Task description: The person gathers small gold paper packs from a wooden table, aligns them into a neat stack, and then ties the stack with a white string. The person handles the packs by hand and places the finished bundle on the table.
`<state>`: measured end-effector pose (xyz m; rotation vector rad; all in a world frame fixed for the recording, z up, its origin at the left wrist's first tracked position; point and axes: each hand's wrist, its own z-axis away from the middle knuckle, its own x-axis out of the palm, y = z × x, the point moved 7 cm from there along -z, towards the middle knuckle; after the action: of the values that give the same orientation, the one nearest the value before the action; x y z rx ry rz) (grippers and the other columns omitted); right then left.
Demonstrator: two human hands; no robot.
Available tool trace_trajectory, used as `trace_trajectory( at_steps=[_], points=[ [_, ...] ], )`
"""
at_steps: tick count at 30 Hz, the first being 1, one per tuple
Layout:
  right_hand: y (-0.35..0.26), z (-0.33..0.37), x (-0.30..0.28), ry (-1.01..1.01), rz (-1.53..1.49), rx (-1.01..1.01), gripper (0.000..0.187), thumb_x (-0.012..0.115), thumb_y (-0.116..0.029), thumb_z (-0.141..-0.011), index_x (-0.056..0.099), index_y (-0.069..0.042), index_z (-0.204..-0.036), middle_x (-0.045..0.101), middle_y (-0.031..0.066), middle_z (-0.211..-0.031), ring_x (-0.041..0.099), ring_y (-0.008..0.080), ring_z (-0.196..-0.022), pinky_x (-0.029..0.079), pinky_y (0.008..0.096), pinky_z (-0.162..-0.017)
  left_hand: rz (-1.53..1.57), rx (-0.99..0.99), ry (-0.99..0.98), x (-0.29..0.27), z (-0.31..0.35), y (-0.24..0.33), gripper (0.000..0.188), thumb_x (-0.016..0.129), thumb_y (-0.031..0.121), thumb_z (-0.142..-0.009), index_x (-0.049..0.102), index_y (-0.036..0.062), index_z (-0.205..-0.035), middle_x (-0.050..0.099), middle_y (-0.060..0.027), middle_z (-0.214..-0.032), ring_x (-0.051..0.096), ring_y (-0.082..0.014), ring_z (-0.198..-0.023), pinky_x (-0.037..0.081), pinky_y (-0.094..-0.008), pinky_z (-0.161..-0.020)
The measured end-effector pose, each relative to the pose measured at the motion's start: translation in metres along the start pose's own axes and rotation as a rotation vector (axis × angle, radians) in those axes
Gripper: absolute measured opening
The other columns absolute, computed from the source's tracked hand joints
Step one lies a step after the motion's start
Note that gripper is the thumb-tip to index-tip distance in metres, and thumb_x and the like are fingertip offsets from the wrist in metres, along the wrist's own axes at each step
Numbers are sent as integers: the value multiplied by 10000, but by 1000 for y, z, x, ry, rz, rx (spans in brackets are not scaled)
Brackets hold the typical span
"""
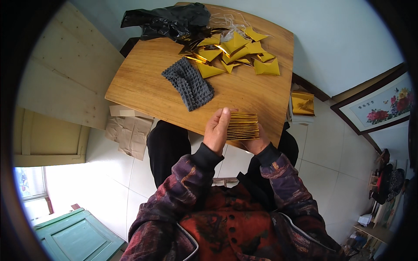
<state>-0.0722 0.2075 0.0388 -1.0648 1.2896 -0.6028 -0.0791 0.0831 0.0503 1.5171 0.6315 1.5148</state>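
A thick stack of gold paper sheets (242, 126) is held between my two hands, just over the table's near edge, its many thin edges showing. My left hand (216, 131) grips the stack's left side with the thumb pointing up. On the right, my right hand (259, 140) wraps round the lower right corner, its fingers partly hidden behind the sheets. A grey waffle-weave cloth (190, 84) lies crumpled on the wooden table (146, 85), left of the stack and farther off. Beyond it spreads a loose pile of folded gold paper pieces (235, 48).
A black plastic bag (167, 21) and clear plastic wrap (230, 26) lie at the table's far side. Brown paper (129, 132) rests on the floor at left. Another gold stack (302, 103) stands right of the table. A framed flower picture (381, 104) leans by the wall.
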Motion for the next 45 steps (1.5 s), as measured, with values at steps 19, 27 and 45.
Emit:
trace_trajectory(
  at_steps=[19, 27, 45],
  points=[
    [3, 3, 2, -35, -85, 117, 286, 675, -100, -826, 607, -44, -1098, 672, 110, -1020, 640, 232, -934, 501, 330, -795, 63, -14, 87, 6, -5, 7, 232, 471, 201, -979, 603, 10, -994, 614, -29, -898, 580, -106, -814, 463, -240, -761],
    [-2, 1, 2, -18, -112, 77, 275, 670, -110, -831, 610, -44, -1090, 675, 113, -1022, 644, 221, -934, 502, 323, -792, 75, -105, 89, 2, -12, -3, 194, 538, 214, -962, 595, 30, -942, 606, -20, -863, 565, -90, -767, 466, -237, -711],
    [-1, -1, 2, -7, -157, 85, 373, 719, -131, -802, 573, -49, -1135, 667, 111, -1045, 649, 235, -948, 508, 333, -802, -73, 8, 52, 12, -5, 9, 190, 659, 54, -869, 539, 62, -1016, 627, -50, -907, 624, -135, -808, 530, -268, -721]
  ],
)
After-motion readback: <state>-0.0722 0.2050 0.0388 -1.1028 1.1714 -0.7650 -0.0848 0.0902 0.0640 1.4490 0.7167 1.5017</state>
